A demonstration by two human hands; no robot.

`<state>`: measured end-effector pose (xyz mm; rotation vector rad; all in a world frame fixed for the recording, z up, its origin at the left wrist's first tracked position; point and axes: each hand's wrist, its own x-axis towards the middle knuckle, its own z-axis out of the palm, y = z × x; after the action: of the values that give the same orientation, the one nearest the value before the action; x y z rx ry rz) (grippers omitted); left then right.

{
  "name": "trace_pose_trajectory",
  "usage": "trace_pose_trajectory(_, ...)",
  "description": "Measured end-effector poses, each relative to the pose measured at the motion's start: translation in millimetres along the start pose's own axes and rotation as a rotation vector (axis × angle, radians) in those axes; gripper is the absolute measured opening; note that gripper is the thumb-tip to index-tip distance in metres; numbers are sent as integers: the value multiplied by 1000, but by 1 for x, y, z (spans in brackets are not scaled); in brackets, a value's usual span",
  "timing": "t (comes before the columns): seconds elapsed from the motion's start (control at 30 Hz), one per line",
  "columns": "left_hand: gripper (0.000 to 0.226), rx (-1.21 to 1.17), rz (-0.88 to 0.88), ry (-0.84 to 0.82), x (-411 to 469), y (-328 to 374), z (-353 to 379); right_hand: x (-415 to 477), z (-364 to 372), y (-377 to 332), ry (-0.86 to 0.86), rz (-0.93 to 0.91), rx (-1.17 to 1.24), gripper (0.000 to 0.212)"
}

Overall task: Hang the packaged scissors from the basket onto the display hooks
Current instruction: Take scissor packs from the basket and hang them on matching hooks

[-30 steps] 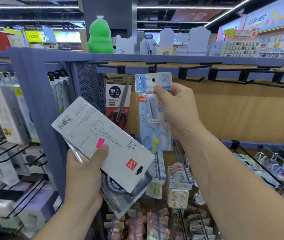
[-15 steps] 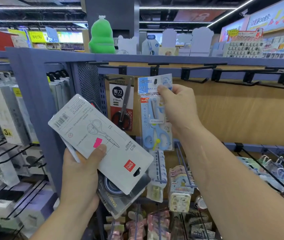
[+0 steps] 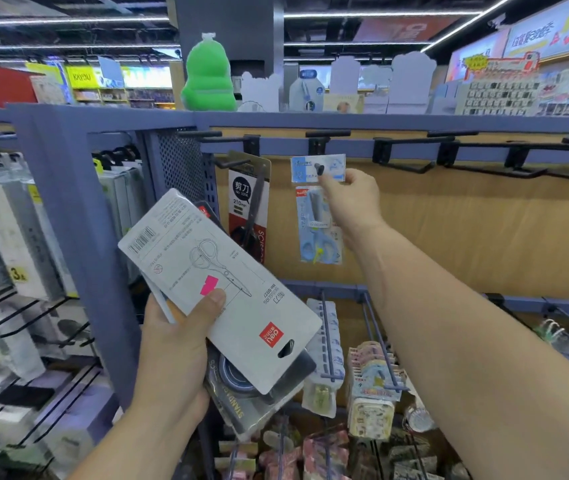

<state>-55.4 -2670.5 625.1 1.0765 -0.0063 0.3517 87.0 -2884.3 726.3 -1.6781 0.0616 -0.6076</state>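
Against wooden backboard, right hand pinches blue scissors pack, seemingly on hook; left hand grips white pack.

Our right hand covers the right side of the blue scissors pack, and we cannot tell how far the hook passes through its hole. Beneath the white pack in our left hand lies a dark pack — mostly hidden. The white pack's small print is unreadable, the goods left of that hand are blurred — and both forearms run off the bottom edge.
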Motion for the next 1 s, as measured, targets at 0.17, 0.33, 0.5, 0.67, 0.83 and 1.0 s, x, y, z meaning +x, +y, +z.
trace_pose_trajectory(0.17,43,-18,-39,-8,5,-1,-5,-85,-13,-8,73,-108,30,44)
trace_pose_trajectory(0.33,48,-8,-54,-28,6,-6,0,-156,-17,-5,-555,-9,-214,34)
trace_pose_trajectory(0.5,42,-40,-115,-79,1,-10,15,-170,-23,9,-397,14,-96,12)
trace_pose_trajectory(0.67,50,-78,-148,-148,-11,-9,29,-172,-27,18,-210,111,140,9)
trace_pose_trajectory(0.83,39,-38,-173,-168,-17,-12,28,-176,-33,22,-178,214,304,5)
trace_pose_trajectory(1.0,29,-29,-175,-81,-17,-19,21,-173,-52,26,-178,249,294,22)
